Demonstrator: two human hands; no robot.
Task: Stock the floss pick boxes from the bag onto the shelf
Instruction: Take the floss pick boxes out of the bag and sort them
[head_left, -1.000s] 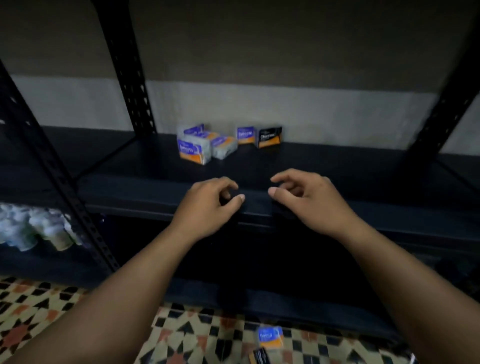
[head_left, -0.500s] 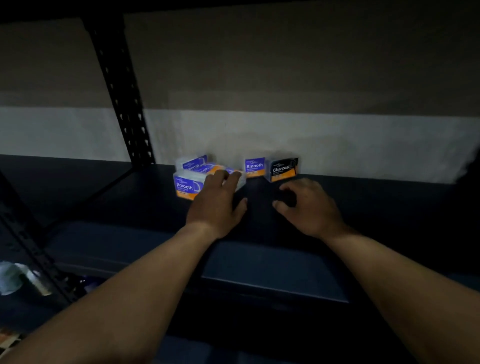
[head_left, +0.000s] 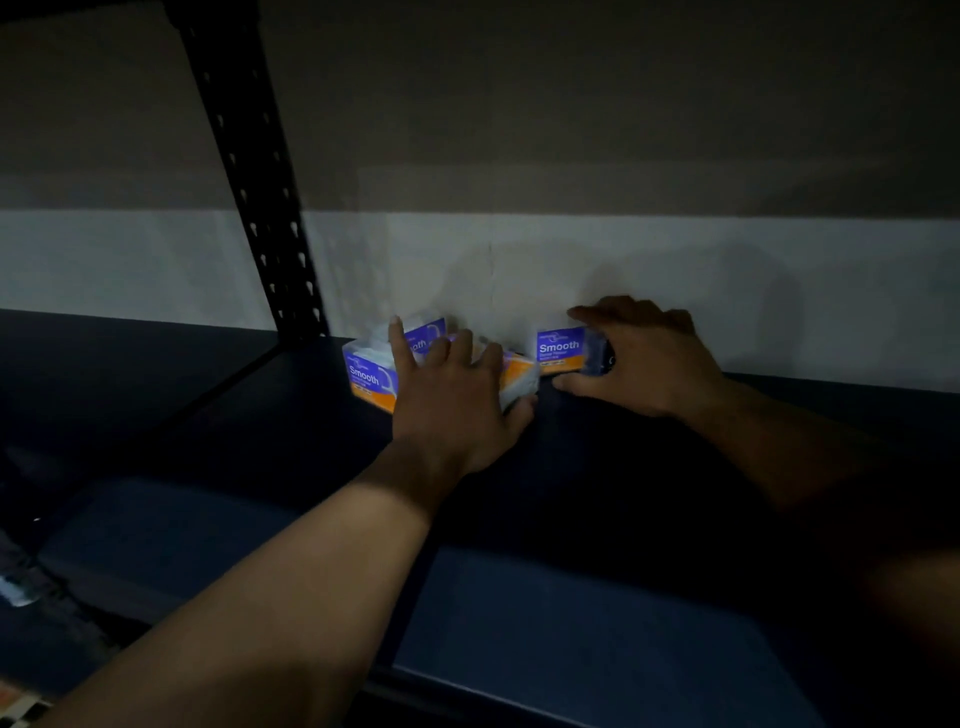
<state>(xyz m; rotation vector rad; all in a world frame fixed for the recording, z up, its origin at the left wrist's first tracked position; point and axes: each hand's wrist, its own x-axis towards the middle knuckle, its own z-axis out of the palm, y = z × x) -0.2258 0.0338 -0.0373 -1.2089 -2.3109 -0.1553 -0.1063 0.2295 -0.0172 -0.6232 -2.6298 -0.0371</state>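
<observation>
I count five floss pick boxes on the shelf (head_left: 260, 441), all at its back edge to the right of the black upright post (head_left: 249, 182). My left hand (head_left: 457, 395) lies on the cluster (head_left: 366, 382) nearest the post, with its fingers (head_left: 397, 338) spread and fairly straight and the forefinger touching the rear box (head_left: 431, 330). Farther from the post, my right hand (head_left: 649, 358) curls over a dark box (head_left: 597, 356), which touches a Smooth box (head_left: 558, 351) on its post side. The light is poor, so that grip is my best reading. I judge the stocking part done. The bag is out of view, so I cannot tell what remains. The shelf is dark and flat, and a two-toned wall (head_left: 519, 156) stands behind the post.
</observation>
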